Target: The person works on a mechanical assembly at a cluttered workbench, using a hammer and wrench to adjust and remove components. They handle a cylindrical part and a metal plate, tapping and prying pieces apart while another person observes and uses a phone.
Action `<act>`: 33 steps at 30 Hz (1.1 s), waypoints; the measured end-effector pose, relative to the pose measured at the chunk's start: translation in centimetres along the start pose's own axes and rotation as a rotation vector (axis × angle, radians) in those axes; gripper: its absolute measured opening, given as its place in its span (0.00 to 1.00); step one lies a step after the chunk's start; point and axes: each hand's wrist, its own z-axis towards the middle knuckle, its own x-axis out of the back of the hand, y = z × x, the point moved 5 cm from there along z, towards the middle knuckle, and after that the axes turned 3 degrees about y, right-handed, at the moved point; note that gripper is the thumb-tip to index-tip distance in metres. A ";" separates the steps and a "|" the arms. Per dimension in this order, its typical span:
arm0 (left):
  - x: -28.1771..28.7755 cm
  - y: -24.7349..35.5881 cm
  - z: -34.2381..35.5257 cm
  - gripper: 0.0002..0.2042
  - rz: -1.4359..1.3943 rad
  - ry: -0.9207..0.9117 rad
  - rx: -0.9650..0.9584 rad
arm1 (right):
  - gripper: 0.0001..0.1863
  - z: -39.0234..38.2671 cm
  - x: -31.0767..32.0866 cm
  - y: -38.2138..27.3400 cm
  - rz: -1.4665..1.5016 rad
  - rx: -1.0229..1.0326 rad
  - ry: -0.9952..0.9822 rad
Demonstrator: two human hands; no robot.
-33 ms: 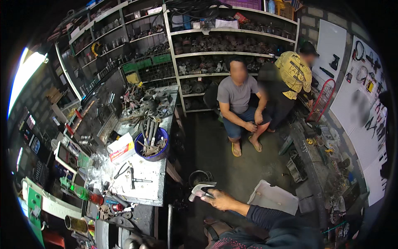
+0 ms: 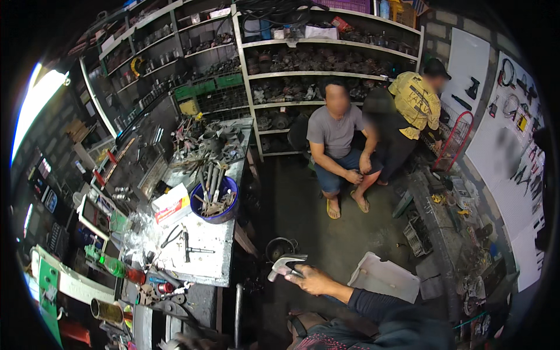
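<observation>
My right hand (image 2: 315,281) reaches in from the lower right and is closed round the handle of a claw hammer (image 2: 286,266). The hammer's metal head is held in the air over the floor, just right of the workbench. A dark, blurred shape (image 2: 201,338) lies at the lower edge beside a grey metal block (image 2: 154,326), which looks like part of a vise. Whether that shape is my left hand I cannot make out. An upright metal bar (image 2: 238,315) stands between it and my right arm.
Pliers (image 2: 171,235), a white-and-red box (image 2: 171,204) and a purple tub (image 2: 216,218) of tools occupy the workbench (image 2: 213,271). A white plastic bin (image 2: 385,279) sits on the floor near my forearm. One person (image 2: 335,125) sits ahead; another (image 2: 414,102) bends at the right.
The view has shifted very slightly. My right hand keeps its hold on the hammer in almost the same place, and the seated person stays put.
</observation>
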 end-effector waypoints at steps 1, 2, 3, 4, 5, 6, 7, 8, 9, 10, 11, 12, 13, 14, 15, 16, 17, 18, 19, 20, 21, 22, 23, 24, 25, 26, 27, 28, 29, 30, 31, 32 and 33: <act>0.1 2.4 -0.1 0.13 0.034 -0.221 -0.097 | 0.34 -0.5 0.5 0.3 0.015 0.053 0.033; 0.3 4.7 -0.3 0.18 0.072 -0.428 -0.197 | 0.33 -0.6 0.3 0.9 0.057 0.015 0.034; 1.2 5.5 -0.2 0.18 0.209 -0.352 -0.308 | 0.31 -0.4 0.3 1.4 0.083 -0.008 0.022; 2.5 7.0 -0.3 0.18 0.374 -0.234 -0.411 | 0.30 -0.1 -0.5 1.6 0.118 -0.005 -0.024; 4.0 8.6 -0.7 0.19 0.551 -0.079 -0.516 | 0.28 0.2 -0.9 1.5 0.182 0.048 -0.010; 5.7 10.7 -1.0 0.20 0.748 0.087 -0.603 | 0.25 0.4 -1.8 1.0 0.282 0.116 0.001; 6.9 13.7 -1.7 0.21 0.965 0.257 -0.665 | 0.23 0.3 -2.0 0.5 0.311 0.222 0.027; 7.9 15.9 -1.5 0.18 0.768 0.204 -0.682 | 0.21 0.4 -3.1 1.0 0.390 0.065 -0.022; 8.6 17.8 -0.9 0.16 0.451 0.062 -0.632 | 0.22 0.2 -3.8 1.0 0.355 0.014 -0.017; 9.6 19.9 -0.1 0.17 0.265 0.021 -0.584 | 0.22 -0.3 -4.4 1.0 0.326 -0.078 0.021; 9.6 21.3 0.8 0.14 0.240 -0.059 -0.635 | 0.22 -0.5 -4.5 0.3 0.328 -0.031 0.016; 10.7 22.6 1.4 0.13 0.297 -0.028 -0.620 | 0.23 -1.3 -5.4 0.1 0.290 -0.107 -0.017; 10.2 23.6 2.3 0.13 0.328 -0.009 -0.596 | 0.23 -1.5 -4.9 -0.9 0.277 -0.039 0.004; 11.0 24.1 3.1 0.11 0.278 -0.017 -0.566 | 0.21 -2.2 -5.3 -1.8 0.293 0.014 -0.026; 11.6 24.1 4.2 0.10 0.291 -0.033 -0.534 | 0.20 -2.8 -5.4 -2.4 0.272 0.017 0.013; 12.3 24.0 5.2 0.10 0.276 -0.032 -0.489 | 0.19 -3.5 -5.6 -3.0 0.252 0.015 0.052; 12.7 23.9 6.3 0.09 0.277 -0.130 -0.447 | 0.19 -4.2 -5.9 -3.7 0.264 0.047 0.062; 13.2 23.6 7.3 0.09 0.260 -0.233 -0.394 | 0.19 -5.0 -6.4 -4.2 0.261 0.039 0.096; 14.2 22.9 8.3 0.09 0.229 -0.220 -0.386 | 0.19 -6.0 -7.1 -4.8 0.287 0.047 0.127; 14.8 22.3 9.3 0.10 0.256 -0.267 -0.345 | 0.19 -7.1 -7.8 -5.1 0.306 0.008 0.156; 15.3 21.8 10.2 0.10 0.281 -0.322 -0.338 | 0.18 -8.3 -8.6 -5.9 0.294 0.027 0.190; 15.6 21.1 11.0 0.10 0.321 -0.367 -0.318 | 0.18 -9.8 -9.5 -6.2 0.320 0.000 0.217; 16.0 20.7 11.6 0.11 0.313 -0.398 -0.253 | 0.17 -11.3 -10.4 -6.6 0.343 -0.022 0.246; 16.0 20.3 12.2 0.11 0.307 -0.453 -0.243 | 0.17 -12.4 -11.0 -7.2 0.366 -0.042 0.286; 15.8 19.8 12.8 0.11 0.267 -0.519 -0.199 | 0.18 -14.0 -11.7 -7.9 0.443 0.002 0.285; 15.5 19.2 13.1 0.11 0.231 -0.580 -0.137 | 0.18 -15.3 -12.2 -8.3 0.454 -0.012 0.296; 15.1 18.8 13.4 0.12 0.090 -0.610 -0.069 | 0.18 -16.8 -12.7 -8.7 0.479 -0.012 0.308; 15.0 18.5 13.7 0.12 0.161 -0.617 -0.090 | 0.19 -17.9 -13.1 -8.8 0.496 -0.056 0.326; 14.7 18.3 13.9 0.12 0.186 -0.643 -0.114 | 0.20 -19.1 -13.2 -9.3 0.479 0.006 0.338; 14.6 18.2 13.9 0.12 0.214 -0.662 -0.136 | 0.20 -19.8 -13.3 -9.4 0.453 -0.003 0.372; 14.6 17.9 14.0 0.11 0.231 -0.696 -0.123 | 0.20 -20.7 -13.4 -9.4 0.422 -0.020 0.401; 14.6 17.7 14.0 0.11 0.255 -0.722 -0.117 | 0.20 -21.3 -13.5 -9.4 0.386 -0.035 0.424; 14.7 17.5 14.0 0.11 0.272 -0.749 -0.113 | 0.20 -21.8 -13.5 -9.2 0.394 -0.049 0.437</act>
